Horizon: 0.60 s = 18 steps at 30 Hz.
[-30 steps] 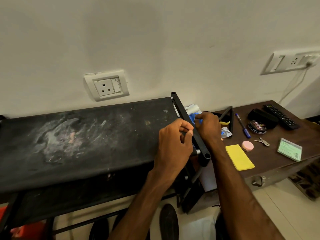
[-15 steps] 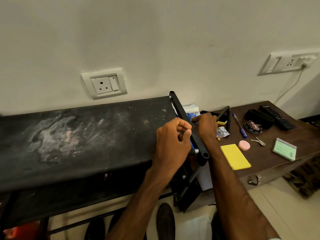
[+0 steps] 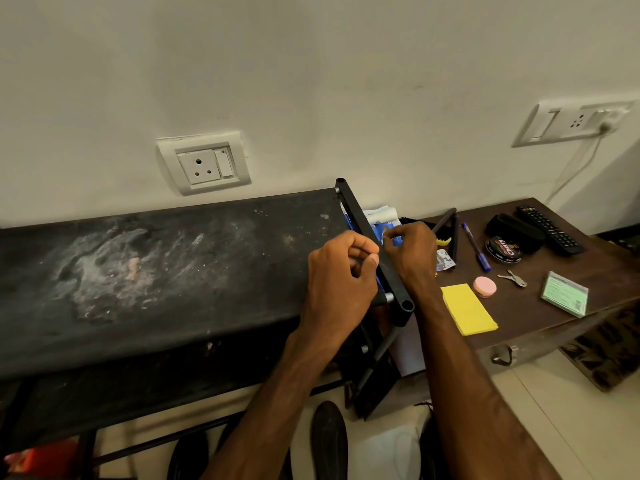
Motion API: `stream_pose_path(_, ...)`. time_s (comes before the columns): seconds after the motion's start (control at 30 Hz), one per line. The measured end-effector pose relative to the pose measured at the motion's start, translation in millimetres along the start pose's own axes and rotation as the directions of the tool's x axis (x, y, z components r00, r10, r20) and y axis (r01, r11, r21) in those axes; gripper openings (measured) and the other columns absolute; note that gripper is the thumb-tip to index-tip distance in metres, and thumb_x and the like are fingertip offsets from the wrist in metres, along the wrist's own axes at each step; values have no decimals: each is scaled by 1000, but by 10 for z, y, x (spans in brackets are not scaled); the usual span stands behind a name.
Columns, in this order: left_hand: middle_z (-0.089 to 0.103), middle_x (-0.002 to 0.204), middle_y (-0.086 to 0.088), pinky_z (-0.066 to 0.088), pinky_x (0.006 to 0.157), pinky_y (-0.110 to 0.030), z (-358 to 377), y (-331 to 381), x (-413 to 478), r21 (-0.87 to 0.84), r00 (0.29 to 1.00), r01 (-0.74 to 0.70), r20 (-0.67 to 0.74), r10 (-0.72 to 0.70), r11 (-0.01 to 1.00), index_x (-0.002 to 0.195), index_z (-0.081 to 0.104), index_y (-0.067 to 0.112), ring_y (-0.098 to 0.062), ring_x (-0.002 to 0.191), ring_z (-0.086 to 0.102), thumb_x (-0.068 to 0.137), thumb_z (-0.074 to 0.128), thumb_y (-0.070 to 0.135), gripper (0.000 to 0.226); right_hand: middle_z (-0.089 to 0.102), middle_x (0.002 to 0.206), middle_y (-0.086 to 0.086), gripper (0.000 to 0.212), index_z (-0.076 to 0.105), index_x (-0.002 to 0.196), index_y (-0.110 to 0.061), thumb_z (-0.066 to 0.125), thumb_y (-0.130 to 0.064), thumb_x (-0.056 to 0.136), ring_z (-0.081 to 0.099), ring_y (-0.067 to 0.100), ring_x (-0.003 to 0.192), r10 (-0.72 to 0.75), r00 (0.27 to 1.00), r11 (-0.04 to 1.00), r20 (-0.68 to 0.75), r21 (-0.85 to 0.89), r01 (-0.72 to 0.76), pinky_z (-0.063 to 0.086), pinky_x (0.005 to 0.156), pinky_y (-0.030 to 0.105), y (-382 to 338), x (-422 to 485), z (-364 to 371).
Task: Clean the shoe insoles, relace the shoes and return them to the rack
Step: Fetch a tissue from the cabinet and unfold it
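Observation:
The black shoe rack (image 3: 156, 271) has a dusty fabric top, and a black side bar (image 3: 353, 209) closes its right end. A blue and white packet (image 3: 381, 216) sits just behind that bar. My right hand (image 3: 412, 258) reaches over the bar and pinches the packet's blue top. My left hand (image 3: 341, 282) is curled against the bar's left side, thumb tip on the bar. It seems to pinch the packet through the gap, but its grip is partly hidden. Dark shoes (image 3: 329, 441) stand on the floor under the rack.
A low brown table (image 3: 540, 327) to the right carries a yellow cloth (image 3: 467, 310), a pink disc (image 3: 485, 286), keys (image 3: 512, 278), a pen (image 3: 476, 247), a polish tin (image 3: 503, 250), a remote (image 3: 549, 230) and a green card (image 3: 564, 294). The wall is close behind.
Both hands stay at the rack's side bar. The right hand's fingers have shifted slightly on the blue packet, and the view has drifted a little.

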<state>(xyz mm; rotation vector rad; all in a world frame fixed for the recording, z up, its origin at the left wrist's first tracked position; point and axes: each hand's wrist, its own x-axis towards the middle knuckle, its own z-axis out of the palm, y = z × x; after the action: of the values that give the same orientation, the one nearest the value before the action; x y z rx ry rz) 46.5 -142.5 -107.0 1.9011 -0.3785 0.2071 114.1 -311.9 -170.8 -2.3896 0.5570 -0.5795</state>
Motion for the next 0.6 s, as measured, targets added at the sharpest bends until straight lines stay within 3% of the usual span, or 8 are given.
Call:
stream_pose_path(0.07,72,84,9,48,65,-7,0,1,2,-2,1000,-2,1,2,1000,91,74,14,0,76,65,90,72,8,7,78,98,8,13,81,90,-5,70,-12,89,72,22,90,0,999,998,-37,59,2,50,79,26,-15,-20,-38)
stream_pose_path(0.2,73,85,9,49,64,-8,3,-3,12,1,1000,5,-1,-5,1000,92,74,14,-1,75,66,90,72,9,6,78,96,7,17,80,95,-5,65,-11,91,72,17,90,14,993,992,-114,128,1,51,80,24,-13,-43,-81)
stream_pose_path(0.33,72,85,10,49,64,-8,6,-1,15,0,1000,13,5,-13,1000,92,74,14,-1,75,66,91,72,10,5,74,97,11,17,81,91,-7,65,-12,88,67,24,94,-24,983,999,-182,32,30,45,77,27,-3,-44,-79)
stream_pose_path(0.43,72,83,10,49,63,-8,0,2,13,-4,1000,11,1,-11,1000,91,74,14,-1,74,66,91,72,9,6,70,107,15,12,80,94,-6,69,-8,89,62,28,103,-47,991,999,-123,-12,46,44,81,30,15,-54,-55)
stream_pose_path(0.53,72,84,9,48,62,-7,4,5,13,-8,1000,14,5,-14,1000,91,74,14,0,75,66,91,71,9,6,74,102,16,13,78,95,-2,67,-8,93,69,29,91,-72,996,997,-49,-41,70,44,76,27,25,-30,-17)
stream_pose_path(0.6,72,84,9,48,62,-7,9,4,11,-8,1000,19,5,-19,1000,91,74,15,0,74,66,91,71,9,6,75,98,15,15,76,98,-2,66,-12,95,70,30,87,-53,998,998,-36,-30,52,52,78,34,16,-23,3)
